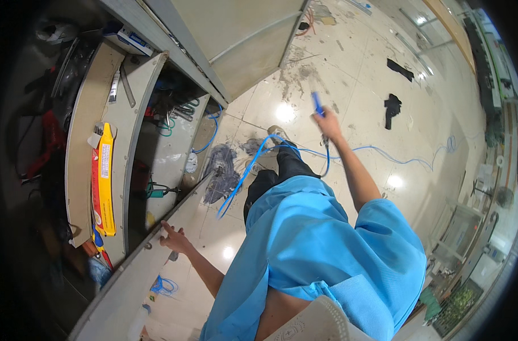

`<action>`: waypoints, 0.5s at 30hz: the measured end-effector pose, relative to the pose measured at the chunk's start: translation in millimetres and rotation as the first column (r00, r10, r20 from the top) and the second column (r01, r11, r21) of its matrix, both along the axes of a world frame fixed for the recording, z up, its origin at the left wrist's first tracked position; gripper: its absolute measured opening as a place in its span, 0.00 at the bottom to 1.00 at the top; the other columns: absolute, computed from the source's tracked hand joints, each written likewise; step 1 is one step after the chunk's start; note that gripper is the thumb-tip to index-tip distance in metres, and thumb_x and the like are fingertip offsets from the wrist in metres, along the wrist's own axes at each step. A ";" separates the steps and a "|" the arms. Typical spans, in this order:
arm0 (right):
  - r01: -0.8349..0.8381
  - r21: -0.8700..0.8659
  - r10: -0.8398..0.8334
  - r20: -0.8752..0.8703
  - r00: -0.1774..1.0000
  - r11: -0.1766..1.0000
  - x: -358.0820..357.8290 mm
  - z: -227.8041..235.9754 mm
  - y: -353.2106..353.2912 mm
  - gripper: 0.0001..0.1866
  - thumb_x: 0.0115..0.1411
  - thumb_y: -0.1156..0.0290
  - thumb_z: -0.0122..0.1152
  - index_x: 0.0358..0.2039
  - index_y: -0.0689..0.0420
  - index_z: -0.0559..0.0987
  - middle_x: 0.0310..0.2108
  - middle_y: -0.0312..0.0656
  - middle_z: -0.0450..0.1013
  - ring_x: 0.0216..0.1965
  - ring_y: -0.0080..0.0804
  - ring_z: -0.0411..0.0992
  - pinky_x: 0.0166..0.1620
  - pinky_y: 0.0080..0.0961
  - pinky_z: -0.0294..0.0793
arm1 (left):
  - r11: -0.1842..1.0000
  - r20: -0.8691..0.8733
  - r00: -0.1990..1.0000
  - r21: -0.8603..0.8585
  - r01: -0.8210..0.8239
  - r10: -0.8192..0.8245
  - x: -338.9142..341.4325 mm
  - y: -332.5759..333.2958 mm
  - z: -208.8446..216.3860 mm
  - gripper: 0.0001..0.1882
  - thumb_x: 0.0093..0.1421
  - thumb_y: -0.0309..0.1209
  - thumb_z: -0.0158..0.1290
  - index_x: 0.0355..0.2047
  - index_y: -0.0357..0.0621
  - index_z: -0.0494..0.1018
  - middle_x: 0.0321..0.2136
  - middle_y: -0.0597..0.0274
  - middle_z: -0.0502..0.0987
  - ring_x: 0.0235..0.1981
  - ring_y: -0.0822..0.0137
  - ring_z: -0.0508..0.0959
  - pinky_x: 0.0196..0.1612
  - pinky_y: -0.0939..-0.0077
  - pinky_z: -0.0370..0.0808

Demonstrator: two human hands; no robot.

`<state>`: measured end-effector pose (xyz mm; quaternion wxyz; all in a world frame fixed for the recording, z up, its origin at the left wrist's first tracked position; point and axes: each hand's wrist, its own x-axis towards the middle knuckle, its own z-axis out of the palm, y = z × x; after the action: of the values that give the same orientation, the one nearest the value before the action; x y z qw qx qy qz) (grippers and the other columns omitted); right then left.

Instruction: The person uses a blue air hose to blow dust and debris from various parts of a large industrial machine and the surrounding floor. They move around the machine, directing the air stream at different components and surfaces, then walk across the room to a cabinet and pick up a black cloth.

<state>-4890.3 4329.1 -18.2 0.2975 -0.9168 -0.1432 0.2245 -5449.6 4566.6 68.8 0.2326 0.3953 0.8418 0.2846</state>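
Left hand (175, 238) is flat on the edge of the grey metal shelf (157, 258), fingers spread, gripping nothing — looks like a brace while leaning. Beside the wrist, lower down, a small coil of blue wire (163, 285) hangs off the shelf front.

Right hand (328, 129) is stretched out over the floor, closed around a blue-handled tool (317, 104); the top end is motion-blurred, so I can't tell what kind of tool it is. A thin blue hose (245, 176) runs under that arm — one stretch slants from near the shelf corner up toward the person's shoe (277, 134), another snakes off right across the tiles (350, 62) and loops near the far machines. Whether the hose is joined to the tool, can't tell; a line does drop from the hand.

Progress, judged from layout only: hose is pulled out and laid across the floor, tool is in hand and raised, so routing looks under way, not finished. Nothing visibly connected at the shelf end. Shelf bays still hold loose gear: a yellow level (105, 187) lying on the upper board, a green-handled tool (154, 190) in the bay beneath, green cable (167, 126) further back.

Far side: dark stain (220, 170) by the cabinet foot, two black rags (393, 108) on the tiles, untouched.
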 end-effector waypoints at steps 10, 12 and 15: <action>0.204 0.863 -0.089 -0.183 0.979 0.462 361.0 87.7 154.8 0.12 0.61 0.62 0.65 0.37 0.57 0.77 0.31 0.39 0.76 0.33 0.30 0.76 0.42 0.31 0.75 | 0.928 -0.048 0.990 0.343 0.144 -0.136 -16.0 45.1 45.1 0.22 0.64 0.41 0.59 0.43 0.37 0.63 0.33 0.58 0.75 0.32 0.69 0.78 0.30 0.75 0.75; 0.260 0.829 -0.111 -0.236 0.965 0.495 408.7 113.7 197.4 0.17 0.63 0.58 0.62 0.44 0.57 0.77 0.38 0.42 0.77 0.40 0.38 0.77 0.49 0.34 0.76 | 0.953 0.036 0.995 0.293 0.080 -0.095 -22.3 52.4 57.7 0.23 0.63 0.39 0.59 0.47 0.37 0.62 0.38 0.59 0.76 0.37 0.69 0.77 0.34 0.73 0.77; 0.283 0.809 0.162 -0.415 0.895 0.515 440.8 142.2 239.1 0.31 0.62 0.48 0.63 0.57 0.57 0.71 0.49 0.45 0.75 0.51 0.41 0.75 0.60 0.41 0.72 | 0.977 0.031 0.998 0.211 0.039 -0.046 -18.2 54.4 75.8 0.28 0.62 0.42 0.60 0.50 0.34 0.63 0.35 0.54 0.77 0.33 0.65 0.80 0.37 0.71 0.77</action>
<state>-4449.6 4568.2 124.1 0.7409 -0.5787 -0.1304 0.3149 -5467.7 4621.0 144.6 0.2104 0.4306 0.7940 0.3740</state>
